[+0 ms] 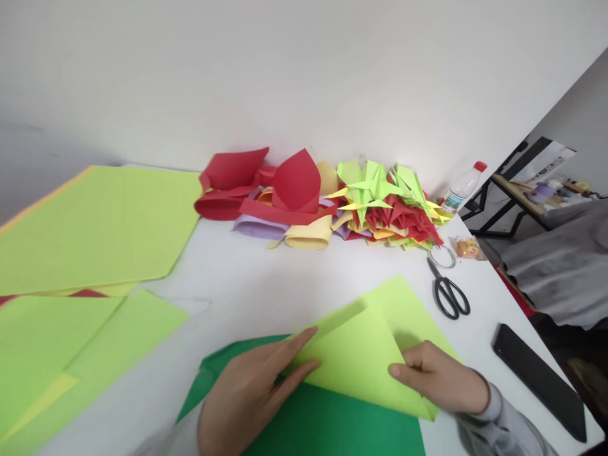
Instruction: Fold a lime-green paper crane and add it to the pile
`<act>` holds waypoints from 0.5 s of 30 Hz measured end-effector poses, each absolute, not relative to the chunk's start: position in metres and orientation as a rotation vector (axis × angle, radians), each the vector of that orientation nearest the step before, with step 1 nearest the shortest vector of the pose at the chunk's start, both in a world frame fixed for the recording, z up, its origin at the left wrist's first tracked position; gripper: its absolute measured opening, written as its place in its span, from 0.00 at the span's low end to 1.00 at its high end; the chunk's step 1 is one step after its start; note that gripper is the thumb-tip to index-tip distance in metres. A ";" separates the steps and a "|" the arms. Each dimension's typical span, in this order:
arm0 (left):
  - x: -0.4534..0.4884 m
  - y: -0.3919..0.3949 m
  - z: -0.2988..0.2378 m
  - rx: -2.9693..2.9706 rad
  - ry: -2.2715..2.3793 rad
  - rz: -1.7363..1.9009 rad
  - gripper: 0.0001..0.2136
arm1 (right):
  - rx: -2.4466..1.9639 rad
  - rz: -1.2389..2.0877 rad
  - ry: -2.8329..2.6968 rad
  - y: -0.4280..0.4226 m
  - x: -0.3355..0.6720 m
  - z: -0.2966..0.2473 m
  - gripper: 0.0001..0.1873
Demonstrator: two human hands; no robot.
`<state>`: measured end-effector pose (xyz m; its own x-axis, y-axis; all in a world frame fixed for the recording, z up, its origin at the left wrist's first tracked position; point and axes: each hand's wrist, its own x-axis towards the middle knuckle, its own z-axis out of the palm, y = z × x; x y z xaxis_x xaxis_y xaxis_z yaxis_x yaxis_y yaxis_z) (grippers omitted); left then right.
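Lime paper [351,354], folded over, sits partly above the dark green sheet [342,421] on the counter [266,285]. The right hand [432,375] pinches its right side; the left hand [259,386] lies across the left, grip unclear. Best align edges before pressing creases.

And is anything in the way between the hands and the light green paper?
Nothing visible is: the left hand and right hand both touch the folded light green paper directly. The dark green sheet lies underneath.
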<state>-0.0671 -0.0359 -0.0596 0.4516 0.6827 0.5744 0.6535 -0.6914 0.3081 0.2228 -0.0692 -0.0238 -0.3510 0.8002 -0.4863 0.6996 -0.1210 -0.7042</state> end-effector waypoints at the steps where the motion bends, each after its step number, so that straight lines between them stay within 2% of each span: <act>1: -0.066 -0.038 -0.060 2.667 1.237 1.107 0.16 | -1.762 1.490 -2.008 -0.069 0.223 -0.024 0.30; 5: -0.058 -0.051 -0.054 2.827 1.261 1.166 0.13 | -1.881 1.340 -2.016 -0.067 0.220 -0.027 0.28; 9: -0.041 -0.070 -0.057 2.988 0.970 1.100 0.11 | -1.894 1.210 -2.014 -0.065 0.218 -0.033 0.26; 15: -0.026 -0.087 -0.082 2.947 1.328 0.870 0.25 | -2.030 0.773 -2.028 -0.065 0.216 -0.035 0.24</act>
<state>-0.0260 -0.0873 -0.0819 0.5547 0.6381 0.5340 0.7443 -0.6674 0.0244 0.2157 -0.0651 -0.0349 -0.0589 0.9696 -0.2374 0.8817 -0.0610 -0.4679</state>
